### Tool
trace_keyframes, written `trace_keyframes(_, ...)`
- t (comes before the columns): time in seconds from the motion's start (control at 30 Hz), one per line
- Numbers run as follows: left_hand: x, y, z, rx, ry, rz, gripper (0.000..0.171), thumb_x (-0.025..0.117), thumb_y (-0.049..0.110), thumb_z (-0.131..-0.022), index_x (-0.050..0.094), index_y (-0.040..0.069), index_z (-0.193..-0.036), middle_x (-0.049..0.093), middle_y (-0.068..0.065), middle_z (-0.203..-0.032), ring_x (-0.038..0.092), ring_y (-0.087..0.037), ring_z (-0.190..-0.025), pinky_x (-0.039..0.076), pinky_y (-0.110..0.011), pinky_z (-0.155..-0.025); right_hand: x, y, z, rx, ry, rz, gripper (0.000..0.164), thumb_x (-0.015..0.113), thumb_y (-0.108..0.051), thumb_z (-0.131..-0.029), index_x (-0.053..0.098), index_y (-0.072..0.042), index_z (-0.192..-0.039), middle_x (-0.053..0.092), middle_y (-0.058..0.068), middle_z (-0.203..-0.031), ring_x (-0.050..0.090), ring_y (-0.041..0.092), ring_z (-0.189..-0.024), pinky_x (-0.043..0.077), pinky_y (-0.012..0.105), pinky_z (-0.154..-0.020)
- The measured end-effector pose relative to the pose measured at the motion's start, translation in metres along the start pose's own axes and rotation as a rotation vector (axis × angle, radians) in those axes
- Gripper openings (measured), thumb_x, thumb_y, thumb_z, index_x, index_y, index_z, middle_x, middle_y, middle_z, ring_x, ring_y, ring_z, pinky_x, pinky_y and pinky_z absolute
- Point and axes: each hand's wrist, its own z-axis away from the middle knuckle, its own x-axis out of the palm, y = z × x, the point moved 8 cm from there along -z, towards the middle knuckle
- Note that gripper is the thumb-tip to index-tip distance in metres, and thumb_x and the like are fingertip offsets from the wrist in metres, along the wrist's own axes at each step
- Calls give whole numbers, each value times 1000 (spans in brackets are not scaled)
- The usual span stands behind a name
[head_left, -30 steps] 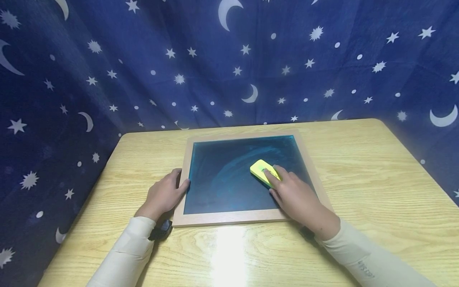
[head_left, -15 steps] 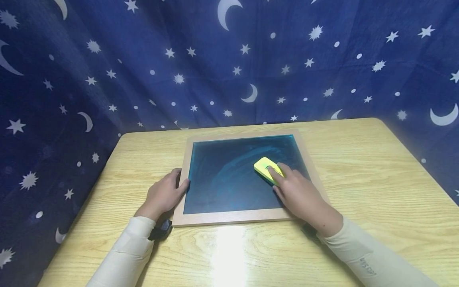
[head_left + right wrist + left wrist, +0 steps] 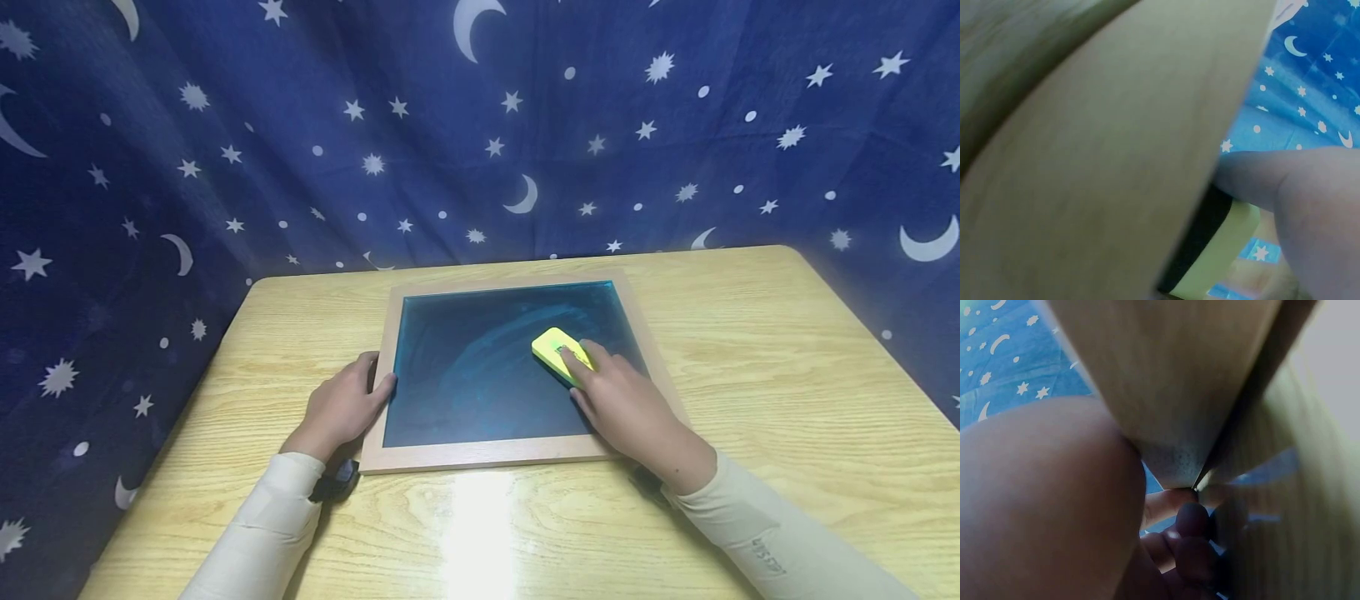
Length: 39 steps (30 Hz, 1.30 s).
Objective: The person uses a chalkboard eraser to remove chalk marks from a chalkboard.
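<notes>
A wooden-framed chalkboard (image 3: 457,375) lies flat on the table, with pale smears across its dark surface. My left hand (image 3: 341,408) grips its left side, thumb over the frame and fingers along the outer edge. In the left wrist view, fingertips (image 3: 1192,519) curl by the frame's side (image 3: 1160,381). Over the right part of the board, my right hand (image 3: 630,408) holds a yellow board eraser (image 3: 553,343) with a dark underside. Its index finger lies along the top. The right wrist view shows the thumb (image 3: 1247,178) beside the eraser (image 3: 1219,256), behind the wooden frame.
The light wooden table (image 3: 772,367) extends around the board on all sides. Behind and to the left hangs a dark blue curtain (image 3: 420,192) printed with moons and stars. A bright reflection shines on the tabletop near the front.
My right hand and the eraser shifted slightly right and away from me, then stayed nearly still over the last half second. The left hand and the chalkboard have kept their places.
</notes>
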Motion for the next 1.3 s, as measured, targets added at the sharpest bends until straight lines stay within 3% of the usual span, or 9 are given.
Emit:
trace_keyframes(0.87,-1,1,-1,-2,10,-8,63,42,48,-103,42,6,-149,60,-19,-139,63,-42,-119,51,-58,-87,-9,3,-1,-33,84,-48,52,71,-16,-92,56,-9,-142,56,28,-135,64,44,-105,55,53,-88)
trace_keyframes(1.3,0,0,0,-1,14,-10,63,42,48,-103,42,6,-149,60,-21,-139,63,-42,-118,52,-58,-87,-17,17,-2,13,101,-53,52,71,-16,-92,56,-8,-141,56,28,-135,63,45,-111,55,55,-89)
